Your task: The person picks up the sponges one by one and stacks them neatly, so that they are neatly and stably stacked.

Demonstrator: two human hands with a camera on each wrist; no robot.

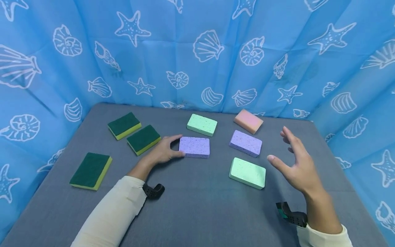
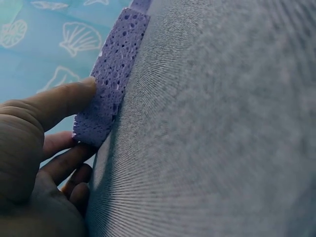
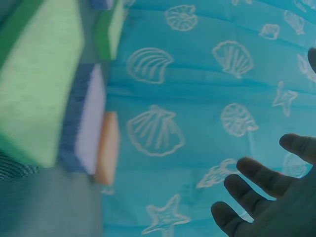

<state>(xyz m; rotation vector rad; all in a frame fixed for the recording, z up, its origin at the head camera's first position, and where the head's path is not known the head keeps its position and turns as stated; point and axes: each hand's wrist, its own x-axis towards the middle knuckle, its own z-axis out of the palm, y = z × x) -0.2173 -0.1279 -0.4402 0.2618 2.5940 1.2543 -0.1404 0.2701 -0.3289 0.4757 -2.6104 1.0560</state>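
Head view: left hand is resting on the grey fabric table, thumb and fingers pinching the near short end of a purple sponge. Sponge is lying flat, a porous rectangular block, its long axis running straight away from the fingertips toward the right hand. Left wrist view is showing the thumb pressing its pitted upper face and the fingers curling at its edge.

Right hand is hovering above the table, fingers spread and relaxed, holding nothing. Just off its thumb, a mint green sponge is lying flat; beyond its fingertips, a second purple sponge and a pink sponge.

Outward of the left hand, three green-and-yellow scouring sponges are lying flat.
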